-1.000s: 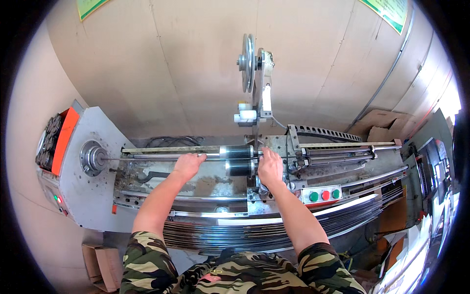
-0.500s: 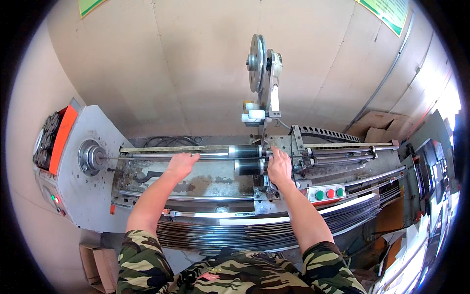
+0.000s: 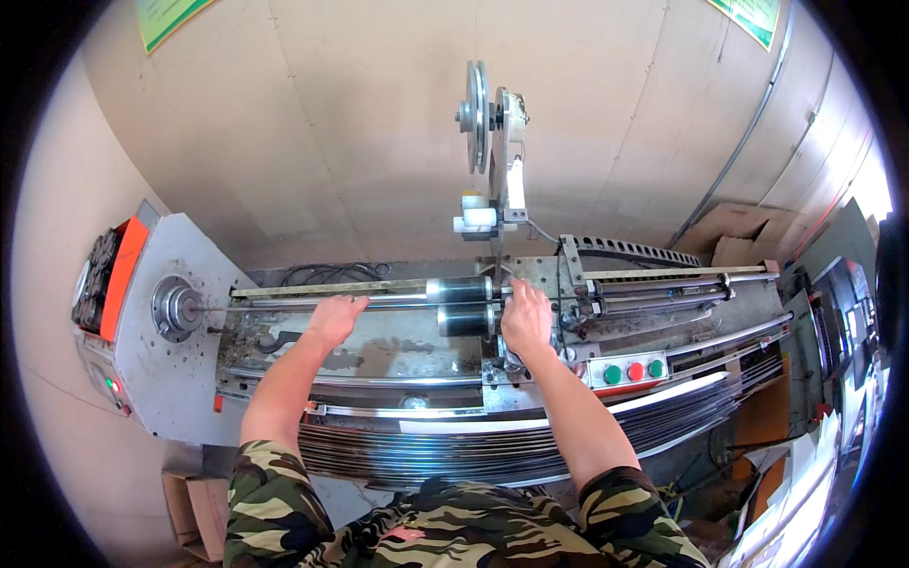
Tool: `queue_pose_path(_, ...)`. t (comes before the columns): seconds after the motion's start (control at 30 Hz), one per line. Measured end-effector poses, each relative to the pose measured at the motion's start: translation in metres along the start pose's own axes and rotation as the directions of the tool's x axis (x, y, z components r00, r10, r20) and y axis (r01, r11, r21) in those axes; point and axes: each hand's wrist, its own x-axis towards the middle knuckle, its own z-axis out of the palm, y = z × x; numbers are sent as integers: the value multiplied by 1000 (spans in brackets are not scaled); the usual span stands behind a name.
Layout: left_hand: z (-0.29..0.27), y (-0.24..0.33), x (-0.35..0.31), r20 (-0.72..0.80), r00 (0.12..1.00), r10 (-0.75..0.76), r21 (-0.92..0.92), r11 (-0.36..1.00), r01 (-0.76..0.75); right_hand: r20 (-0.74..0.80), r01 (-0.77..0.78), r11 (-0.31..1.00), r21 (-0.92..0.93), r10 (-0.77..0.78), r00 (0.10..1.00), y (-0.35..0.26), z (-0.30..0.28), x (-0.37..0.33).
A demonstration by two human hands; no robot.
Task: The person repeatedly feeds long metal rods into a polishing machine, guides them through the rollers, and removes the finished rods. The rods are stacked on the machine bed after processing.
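Observation:
A long thin metal rod (image 3: 248, 308) runs from the round chuck (image 3: 176, 309) on the left toward the right, along the machine bed (image 3: 407, 355). My left hand (image 3: 335, 320) is closed round the rod, some way right of the chuck. My right hand (image 3: 526, 317) is closed at the rod's line, just right of two dark-banded metal rollers (image 3: 461, 320). Its fingertips are partly hidden, and the rod's right end cannot be made out. Above the rollers a grooved wheel (image 3: 473, 118) stands on an upright arm (image 3: 507, 142).
Green and red buttons (image 3: 635, 370) sit on a box right of my right forearm. Several long thin rods (image 3: 454, 456) lie along the machine's near side. A black hooked tool (image 3: 276, 342) lies on the bed. Cardboard (image 3: 739, 232) leans at the back right; a carton (image 3: 199, 511) stands lower left.
Both hands and the roller carriage appear slightly farther left. The view has shifted a little too. Both hands remain closed.

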Motion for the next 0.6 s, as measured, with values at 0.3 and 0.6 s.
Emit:
queue_pose_path(0.3,0,34,18,42,999,-2,-33,999,4,-19,14,1000,18,-14,1000,1,-3,-1)
queue_pose_path(0.6,6,78,33,-9,1000,23,-51,998,-23,-22,25,998,53,-24,999,18,1,-7)
